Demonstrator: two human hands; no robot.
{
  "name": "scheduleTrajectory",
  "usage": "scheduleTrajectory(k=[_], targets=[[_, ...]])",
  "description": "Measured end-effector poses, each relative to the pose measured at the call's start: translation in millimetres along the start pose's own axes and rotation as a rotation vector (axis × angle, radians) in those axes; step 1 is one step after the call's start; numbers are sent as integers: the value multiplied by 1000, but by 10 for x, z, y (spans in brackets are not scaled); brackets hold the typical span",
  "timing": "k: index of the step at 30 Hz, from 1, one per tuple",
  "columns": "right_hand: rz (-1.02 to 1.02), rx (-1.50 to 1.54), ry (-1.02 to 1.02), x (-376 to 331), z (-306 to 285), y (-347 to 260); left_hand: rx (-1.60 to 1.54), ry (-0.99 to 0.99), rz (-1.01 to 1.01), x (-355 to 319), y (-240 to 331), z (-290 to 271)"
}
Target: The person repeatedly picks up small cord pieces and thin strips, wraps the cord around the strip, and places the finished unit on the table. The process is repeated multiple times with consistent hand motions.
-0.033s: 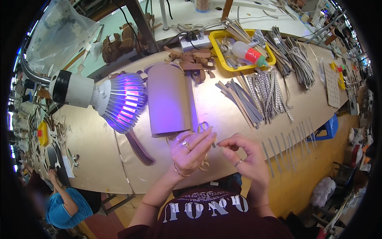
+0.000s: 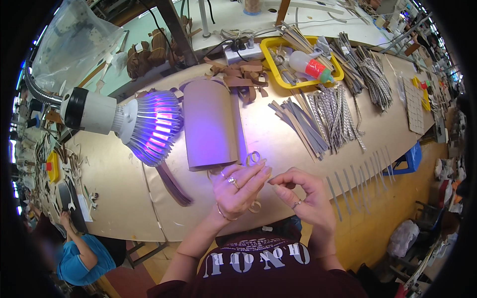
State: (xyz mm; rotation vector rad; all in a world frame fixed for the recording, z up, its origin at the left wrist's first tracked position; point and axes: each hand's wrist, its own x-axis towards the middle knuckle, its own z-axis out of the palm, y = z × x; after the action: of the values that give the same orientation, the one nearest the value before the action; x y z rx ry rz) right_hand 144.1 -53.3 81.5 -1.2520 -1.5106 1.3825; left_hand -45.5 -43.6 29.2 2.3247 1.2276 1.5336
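Fingers (image 2: pixel 261 171) bunch narrowly, both grips unclear: left hand (image 2: pixel 236 187) at a curled strip (image 2: pixel 256 154), its long axis looping away from the worker (image 2: pixel 258 270); right hand (image 2: pixel 308 196) alongside, above a tan table (image 2: pixel 114 198) on yellow flooring (image 2: pixel 427 166).

finned lamp (image 2: pixel 155 126): glossy ribbed metal, looks like
cylinder (image 2: pixel 209 126): matt, kinda cardboardy
worktop (image 2: pixel 119 198): smooth papery cover, bit shiny
far tray (image 2: pixel 294 86): slick plastic
braided strips (image 2: pixel 335 111): rough, woven

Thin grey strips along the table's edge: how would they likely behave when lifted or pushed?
The strips look narrow and thin, so probably light. Slight bends in some suggest they flex. Their ends overhang the table, so an outward push might drop them.
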Motion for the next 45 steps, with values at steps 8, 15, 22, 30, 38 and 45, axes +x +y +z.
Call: scheduleTrajectory(k=[8,15,22,30,38,45], targets=[[-21,105,12,41,78,24,33,-30,59,-28,-18,23],[-53,51,38,46,76,1,29,-15,26,-7,15,85],[-71,16,56,63,70,29,69,3,16,2,25,124],[-66,-100,112,65,100,78,53,-21,14,39,30,100],[-221,-338,80,92,78,-10,-386,-86,-349,-49,65,60],[-274,-373,64,79,133,-13,-511,-78,-471,-90,114,4]])
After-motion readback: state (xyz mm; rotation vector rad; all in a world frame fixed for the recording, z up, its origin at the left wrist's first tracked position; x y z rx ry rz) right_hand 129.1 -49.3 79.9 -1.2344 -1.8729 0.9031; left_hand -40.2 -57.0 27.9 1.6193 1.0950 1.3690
